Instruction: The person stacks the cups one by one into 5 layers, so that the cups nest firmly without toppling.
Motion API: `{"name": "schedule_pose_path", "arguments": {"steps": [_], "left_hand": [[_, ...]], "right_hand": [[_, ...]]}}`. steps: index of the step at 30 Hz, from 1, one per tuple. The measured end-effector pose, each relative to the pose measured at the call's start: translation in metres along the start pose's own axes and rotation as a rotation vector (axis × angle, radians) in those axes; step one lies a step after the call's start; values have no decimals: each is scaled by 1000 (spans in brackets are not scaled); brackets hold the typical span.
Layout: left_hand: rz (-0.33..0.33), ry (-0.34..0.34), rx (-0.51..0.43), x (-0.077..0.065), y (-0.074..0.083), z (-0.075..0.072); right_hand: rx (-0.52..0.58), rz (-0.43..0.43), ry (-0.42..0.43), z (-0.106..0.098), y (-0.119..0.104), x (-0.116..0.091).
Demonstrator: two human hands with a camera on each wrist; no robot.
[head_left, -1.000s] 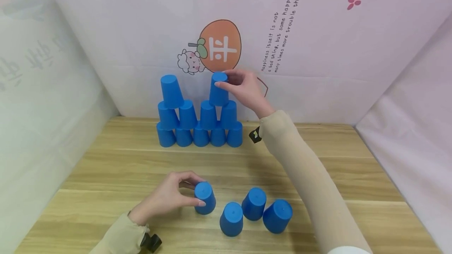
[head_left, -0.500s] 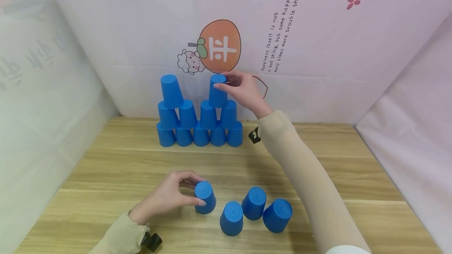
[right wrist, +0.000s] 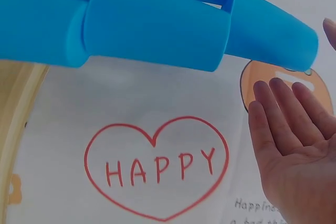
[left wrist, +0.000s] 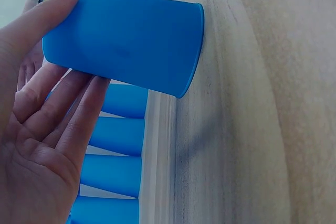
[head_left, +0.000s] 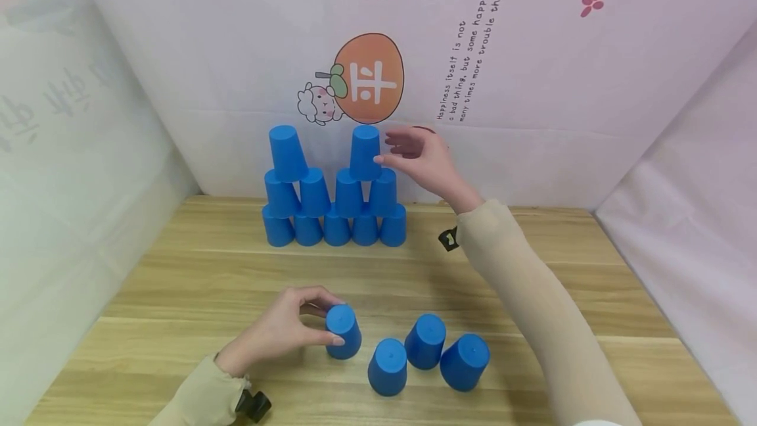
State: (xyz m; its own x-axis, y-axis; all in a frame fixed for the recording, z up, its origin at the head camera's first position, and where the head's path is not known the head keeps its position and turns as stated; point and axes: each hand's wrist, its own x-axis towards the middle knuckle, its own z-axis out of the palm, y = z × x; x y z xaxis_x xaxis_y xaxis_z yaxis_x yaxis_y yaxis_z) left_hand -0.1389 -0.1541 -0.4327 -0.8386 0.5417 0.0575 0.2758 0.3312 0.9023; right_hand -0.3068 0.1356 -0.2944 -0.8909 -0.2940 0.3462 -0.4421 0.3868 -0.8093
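An inverted blue cup (head_left: 343, 332) is pinched between the thumb and fingers of my left hand (head_left: 282, 329); the left wrist view shows this cup (left wrist: 123, 43) sideways, its rim close to the wood. At the back, blue cups are stacked upside down in three tiers. My right hand (head_left: 427, 158) is beside the right top-tier cup (head_left: 365, 153), fingers spread apart around nothing. The right wrist view shows the right hand's palm (right wrist: 294, 145) with a gap between its fingers and that cup (right wrist: 275, 30). The left top-tier cup (head_left: 287, 153) stands apart from it.
Three more inverted blue cups, a front one (head_left: 388, 367), a rear one (head_left: 426, 342) and a right one (head_left: 465, 362), stand near the left hand on the wooden table (head_left: 195, 281). A printed white cloth (head_left: 532, 97) hangs close behind the stack.
My right hand has lowered the cup slightly onto the second tier, let it go and drawn back to the right. The left hand has kept its place on its cup.
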Motion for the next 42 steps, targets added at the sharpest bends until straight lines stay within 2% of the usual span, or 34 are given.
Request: {"name": "schedule_pose_path", "arguments": {"steps": [5, 12, 16, 24, 30, 36, 42], "left_hand": [[0, 2, 10, 1, -1, 0], [-2, 2, 16, 1, -1, 0], [-4, 2, 30, 0, 0, -1], [-11, -3, 40, -1, 2, -1], [-21, 1, 20, 0, 3, -4], [70, 85, 23, 10, 12, -19], [168, 236, 163, 23, 35, -44]], "right_hand": [[5, -17, -44, -10, 0, -21], [-131, -56, -115, -18, 5, -60], [-171, -94, -156, -17, 9, -84], [-237, -74, -251, -13, 18, -135], [-228, -114, -398, -8, 25, -170], [-204, -76, -508, -8, 31, -192], [-136, -6, -576, -7, 41, -202]]}}
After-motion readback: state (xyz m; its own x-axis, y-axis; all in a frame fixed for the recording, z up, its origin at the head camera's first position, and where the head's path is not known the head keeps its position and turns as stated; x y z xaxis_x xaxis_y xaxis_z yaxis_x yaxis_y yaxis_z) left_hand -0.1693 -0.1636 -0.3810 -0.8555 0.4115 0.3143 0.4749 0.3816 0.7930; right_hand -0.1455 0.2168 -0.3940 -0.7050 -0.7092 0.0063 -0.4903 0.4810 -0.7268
